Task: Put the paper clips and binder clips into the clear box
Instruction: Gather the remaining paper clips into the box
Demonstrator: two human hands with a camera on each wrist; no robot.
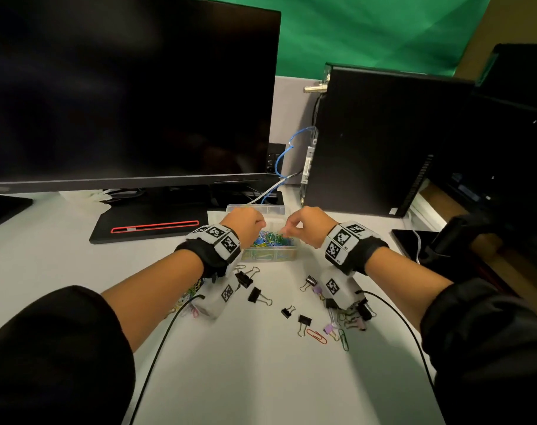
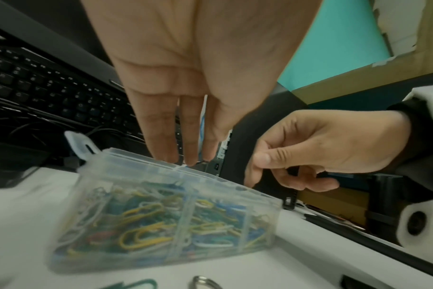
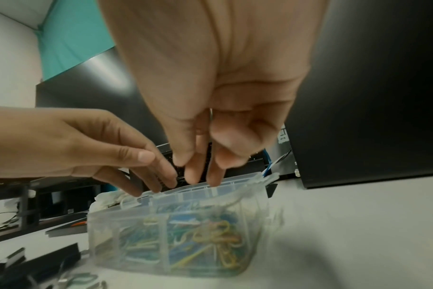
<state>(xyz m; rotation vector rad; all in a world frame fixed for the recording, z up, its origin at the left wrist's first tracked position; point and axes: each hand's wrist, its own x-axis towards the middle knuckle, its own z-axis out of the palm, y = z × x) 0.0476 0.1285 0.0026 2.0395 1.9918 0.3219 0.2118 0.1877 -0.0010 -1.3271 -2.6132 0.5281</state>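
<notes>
The clear box [image 1: 270,251] [image 2: 161,224] [image 3: 173,244] sits mid-table, its compartments full of coloured paper clips. Both hands hover over its open top. My left hand [image 1: 261,227] [image 2: 185,160] points straight fingers down at the rim and holds nothing I can see. My right hand [image 1: 284,233] [image 3: 200,176] hangs beside it with loosely bent fingers, with no visible clip. Black binder clips [image 1: 256,295] and purple ones [image 1: 330,329] lie loose in front of the box. A red paper clip [image 1: 316,336] and a green one [image 1: 343,338] lie there too. More paper clips [image 1: 190,292] lie under my left wrist.
A large monitor [image 1: 123,87] on a flat black base [image 1: 150,225] stands behind the box. A black computer tower [image 1: 383,142] is at the back right, with cables [image 1: 279,161] between them. A keyboard [image 2: 49,88] lies further back. Wrist-camera cords trail over the near table.
</notes>
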